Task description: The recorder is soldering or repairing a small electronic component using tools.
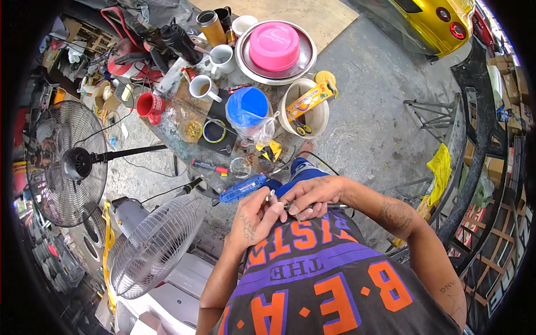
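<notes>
My two hands meet over my lap. My left hand [255, 220] is closed, its fingertips pinching a small silvery piece [271, 198] at the front end of a slim dark handpiece [346, 207]. My right hand [312, 199] is closed around that handpiece, its fingers beside my left thumb. Just ahead of my hands lies a blue rotary tool [243, 187] near the cluttered table's edge, with a black cord nearby. A red marker [207, 166] and a yellow-and-black item [269, 151] are on the table beyond.
The table holds mugs [222, 59], a blue container [247, 106], a pink bowl [273, 47] on a steel tray and a white bucket [307, 124]. Two fans [79, 164] stand left. A yellow car [427, 25] is back right; a metal stand [435, 120] is right.
</notes>
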`<state>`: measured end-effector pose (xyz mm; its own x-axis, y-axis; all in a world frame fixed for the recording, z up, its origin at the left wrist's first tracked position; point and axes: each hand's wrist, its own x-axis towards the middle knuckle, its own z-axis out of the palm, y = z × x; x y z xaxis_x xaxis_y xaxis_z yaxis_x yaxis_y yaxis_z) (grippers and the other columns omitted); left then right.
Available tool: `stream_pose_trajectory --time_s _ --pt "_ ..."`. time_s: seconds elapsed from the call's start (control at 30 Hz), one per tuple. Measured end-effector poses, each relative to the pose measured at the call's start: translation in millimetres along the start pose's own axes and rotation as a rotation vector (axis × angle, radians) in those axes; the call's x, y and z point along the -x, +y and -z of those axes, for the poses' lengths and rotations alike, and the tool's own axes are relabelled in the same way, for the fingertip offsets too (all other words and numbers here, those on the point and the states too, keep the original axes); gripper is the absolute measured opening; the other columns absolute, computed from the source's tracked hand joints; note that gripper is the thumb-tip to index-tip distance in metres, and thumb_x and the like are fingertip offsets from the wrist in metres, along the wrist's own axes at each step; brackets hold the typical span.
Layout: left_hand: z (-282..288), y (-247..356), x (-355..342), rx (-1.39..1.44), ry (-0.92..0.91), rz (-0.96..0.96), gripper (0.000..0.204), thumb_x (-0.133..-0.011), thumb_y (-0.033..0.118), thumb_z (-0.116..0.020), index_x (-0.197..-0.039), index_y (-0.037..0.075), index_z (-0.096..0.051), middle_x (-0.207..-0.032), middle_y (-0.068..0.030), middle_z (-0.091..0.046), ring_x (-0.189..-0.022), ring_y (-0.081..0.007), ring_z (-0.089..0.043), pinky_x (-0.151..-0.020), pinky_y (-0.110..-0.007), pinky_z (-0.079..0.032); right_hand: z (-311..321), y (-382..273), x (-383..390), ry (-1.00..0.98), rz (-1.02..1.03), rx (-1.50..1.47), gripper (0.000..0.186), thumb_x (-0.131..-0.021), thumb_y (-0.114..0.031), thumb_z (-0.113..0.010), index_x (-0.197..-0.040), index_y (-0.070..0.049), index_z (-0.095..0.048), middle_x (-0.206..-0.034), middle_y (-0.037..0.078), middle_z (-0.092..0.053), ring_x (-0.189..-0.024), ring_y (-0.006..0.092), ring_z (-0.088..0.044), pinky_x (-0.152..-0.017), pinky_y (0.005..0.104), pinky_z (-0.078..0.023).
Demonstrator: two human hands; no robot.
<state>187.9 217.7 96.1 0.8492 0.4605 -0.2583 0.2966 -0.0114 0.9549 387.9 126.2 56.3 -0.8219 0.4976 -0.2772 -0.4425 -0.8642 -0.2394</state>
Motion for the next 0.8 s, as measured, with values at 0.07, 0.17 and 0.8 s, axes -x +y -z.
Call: stream_pose_trajectory --time_s 0.07,0.17,0.8 --pt "-1 3 -1 0.061 -0.009 -0.01 0.024 -0.094 0.012 -0.053 -0.075 -0.002 -0.056 -0.061 -0.0056 -0.057 -0.051 -0.0085 -0.05 -0.047 -0.026 -0.036 -3 -3 -1 0.011 -0.027 0.037 0.026 -0.096 -0.016 -0.055 -0.116 0.0 -0.053 -0.067 -0.004 -0.041 -0.047 -0.0017 -0.028 -0.035 0.0136 -0.02" --pt "0 -1 -3 0.004 0.006 -0.025 0.017 -0.093 0.01 -0.054 -0.079 -0.001 -0.055 -0.062 -0.0043 -0.057 -0.051 -0.0091 -0.05 -0.046 -0.026 -0.036 -2 -2 -2 0.04 -0.032 0.054 0.027 -0.096 -0.018 -0.056 -0.115 0.001 -0.053 -0.067 -0.005 -0.041 -0.047 -0.0018 -0.029 -0.035 0.0138 -0.02" --pt "21 -16 6 0.224 0.244 0.114 0.018 -0.095 0.019 -0.058 -0.088 0.003 -0.063 -0.072 0.0033 -0.054 -0.062 -0.0028 -0.042 -0.055 -0.02 -0.033 -37 -29 22 0.231 0.247 0.801 0.023 -0.09 -0.008 -0.057 -0.11 0.003 -0.062 -0.083 0.005 -0.066 -0.064 0.0101 -0.061 -0.061 0.0234 -0.049"
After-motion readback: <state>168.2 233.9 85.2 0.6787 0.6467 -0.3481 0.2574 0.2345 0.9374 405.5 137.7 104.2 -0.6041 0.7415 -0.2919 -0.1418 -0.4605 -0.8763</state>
